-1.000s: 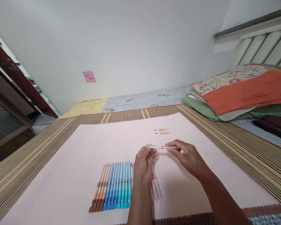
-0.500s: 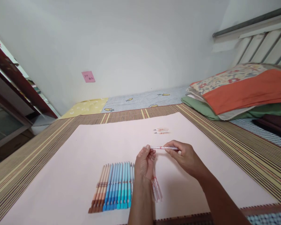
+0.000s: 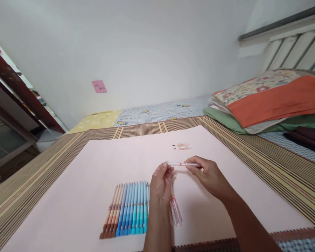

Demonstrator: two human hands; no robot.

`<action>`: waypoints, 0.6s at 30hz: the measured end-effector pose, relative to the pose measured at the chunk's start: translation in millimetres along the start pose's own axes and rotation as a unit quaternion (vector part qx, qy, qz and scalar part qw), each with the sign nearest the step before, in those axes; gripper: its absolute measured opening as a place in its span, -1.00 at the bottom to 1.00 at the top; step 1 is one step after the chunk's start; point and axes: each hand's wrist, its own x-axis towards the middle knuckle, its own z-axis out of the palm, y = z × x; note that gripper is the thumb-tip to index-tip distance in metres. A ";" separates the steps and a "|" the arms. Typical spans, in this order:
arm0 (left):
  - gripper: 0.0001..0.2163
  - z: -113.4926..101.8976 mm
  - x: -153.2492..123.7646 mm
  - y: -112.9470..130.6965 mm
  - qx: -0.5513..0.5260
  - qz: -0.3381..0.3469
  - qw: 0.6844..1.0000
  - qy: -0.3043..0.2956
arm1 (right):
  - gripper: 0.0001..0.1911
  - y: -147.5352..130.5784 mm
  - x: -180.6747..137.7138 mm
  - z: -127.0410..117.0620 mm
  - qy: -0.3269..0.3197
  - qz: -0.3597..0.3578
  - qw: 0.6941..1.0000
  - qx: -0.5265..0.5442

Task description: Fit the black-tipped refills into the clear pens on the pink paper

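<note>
My left hand is closed, thumb and fingers pinching the left end of a slim white pen with a small red mark. On the pen's other end, the fingertips of my right hand are closed too. The pen lies level above a pale pink sheet. Left of my left forearm is a neat row of pens: brown-and-peach pens, then blue pens, then turquoise pens. My forearm hides the row's right end. Several clear pinkish pens lie just right of my left wrist, partly covered.
Two thin dark-tipped pieces lie on the sheet beyond my hands. A striped mat is beneath the sheet. Folded bedding with an orange band is piled at the right. A pink note is stuck on the wall behind.
The pen and my right hand have shifted very slightly right, while my left fingertips are a touch further left. The pens on the sheet have not moved.
</note>
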 end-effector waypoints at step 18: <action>-0.72 0.3 -3.5 6.3 -0.004 0.016 0.998 -0.052 | -0.69 1.1 1.5 3.2 -0.017 0.027 0.999 0.017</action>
